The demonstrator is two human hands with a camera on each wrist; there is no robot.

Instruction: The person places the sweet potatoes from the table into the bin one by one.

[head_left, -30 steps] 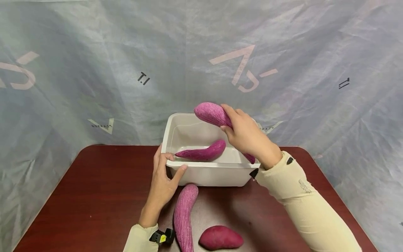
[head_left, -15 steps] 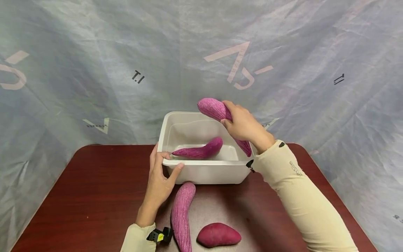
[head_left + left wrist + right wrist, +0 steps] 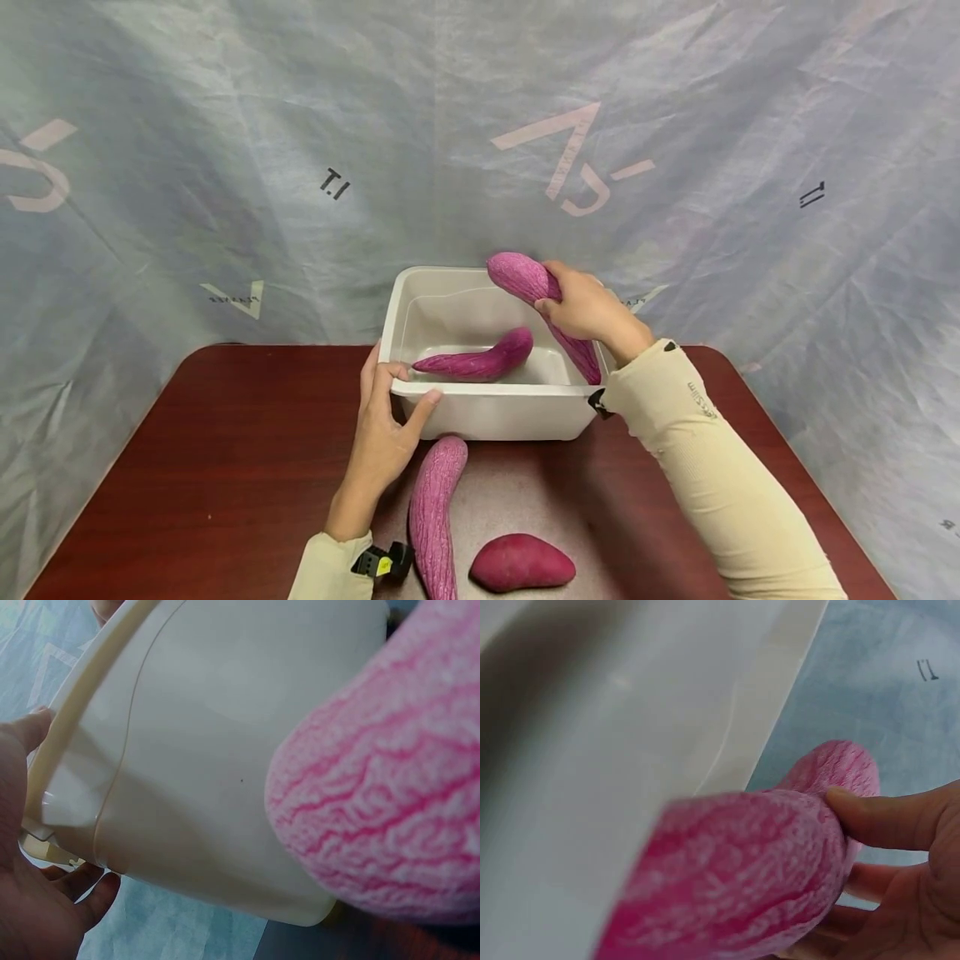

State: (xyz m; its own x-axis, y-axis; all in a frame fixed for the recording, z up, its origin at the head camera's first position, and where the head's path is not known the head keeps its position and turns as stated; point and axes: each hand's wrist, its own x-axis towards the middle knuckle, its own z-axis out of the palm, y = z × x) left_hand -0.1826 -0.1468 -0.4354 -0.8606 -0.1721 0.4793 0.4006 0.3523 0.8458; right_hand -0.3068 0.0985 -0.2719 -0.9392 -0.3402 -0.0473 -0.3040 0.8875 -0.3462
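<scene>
My right hand (image 3: pixel 588 304) grips a long, curved purple sweet potato (image 3: pixel 521 275) with wrinkled, pale-veined skin, thumb on its near side. It slants over the right end of a white plastic bin (image 3: pixel 510 414), thick end up above the back rim and thin end down inside. On the bin floor lies another curved purple sweet potato (image 3: pixel 480 360), tapering to the left. My left hand (image 3: pixel 382 433) holds the bin's front left corner, its thumb on the front wall and fingers at the rim. In the left wrist view a pink-veined sweet potato (image 3: pixel 382 787) looms close beside the bin's wall (image 3: pixel 202 750).
In front of the bin, a long pink-purple sweet potato (image 3: pixel 437 517) lies on the dark red table (image 3: pixel 225 467), beside my left forearm. A short, smooth red sweet potato (image 3: pixel 522 562) rests to its right. A grey printed sheet (image 3: pixel 420 150) hangs behind and around the table.
My right hand has shifted the sweet potato slightly to the right, raising it and then lowering it, so its thin end sits within the bin's right end. The left hand keeps its hold.
</scene>
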